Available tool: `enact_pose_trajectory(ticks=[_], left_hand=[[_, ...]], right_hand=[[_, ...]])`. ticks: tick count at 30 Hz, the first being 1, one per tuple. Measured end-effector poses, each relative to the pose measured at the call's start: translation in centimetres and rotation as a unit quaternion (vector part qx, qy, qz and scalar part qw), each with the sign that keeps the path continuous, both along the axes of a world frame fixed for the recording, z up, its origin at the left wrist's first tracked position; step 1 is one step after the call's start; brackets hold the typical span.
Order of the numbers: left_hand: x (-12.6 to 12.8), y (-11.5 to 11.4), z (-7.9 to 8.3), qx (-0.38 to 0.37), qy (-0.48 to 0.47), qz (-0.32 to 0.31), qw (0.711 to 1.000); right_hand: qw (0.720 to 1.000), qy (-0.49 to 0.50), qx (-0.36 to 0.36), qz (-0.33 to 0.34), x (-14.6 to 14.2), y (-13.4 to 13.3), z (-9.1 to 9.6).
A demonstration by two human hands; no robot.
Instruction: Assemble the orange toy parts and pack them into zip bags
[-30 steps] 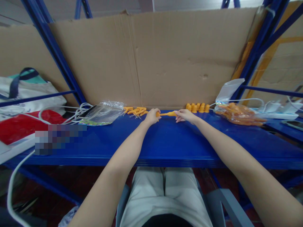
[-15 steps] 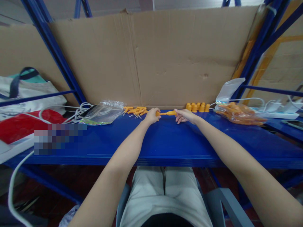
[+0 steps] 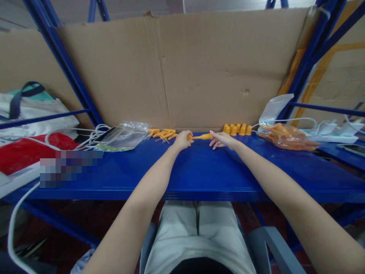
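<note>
left hand fingers closed round orange rod | right hand fingers pinched its other end | rod lay just before the cardboard | step: seemingly joining | next called for aligned push

Blue shelf holding a row of orange caps, with orange hooks and a clear bag left of it, a bag of orange parts right.
</note>
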State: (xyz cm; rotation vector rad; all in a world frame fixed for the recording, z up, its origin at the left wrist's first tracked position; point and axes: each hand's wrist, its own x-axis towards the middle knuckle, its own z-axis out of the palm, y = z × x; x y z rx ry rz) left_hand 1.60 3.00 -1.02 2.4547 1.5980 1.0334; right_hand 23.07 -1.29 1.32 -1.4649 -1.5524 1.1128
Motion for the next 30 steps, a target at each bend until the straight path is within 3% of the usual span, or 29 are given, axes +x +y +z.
enact_pose_trajectory(ticks=[9, 21, 30], left_hand=[[0.1, -0.1, 0.1, 0.0, 0.005, -0.001, 1.0], [0.1, -0.1, 0.0, 0.01, 0.018, 0.006, 1.0], [0.2, -0.1, 0.2, 0.007, 0.02, -0.002, 1.0]], right_hand=[[0.997, 0.018, 0.015, 0.07, 1.3, 0.1, -0.5], [0.999, -0.026, -0.001, -0.041, -0.6, 0.0, -0.1], [0.997, 0.036, 0.004, 0.067, 1.6, 0.5, -0.9]])
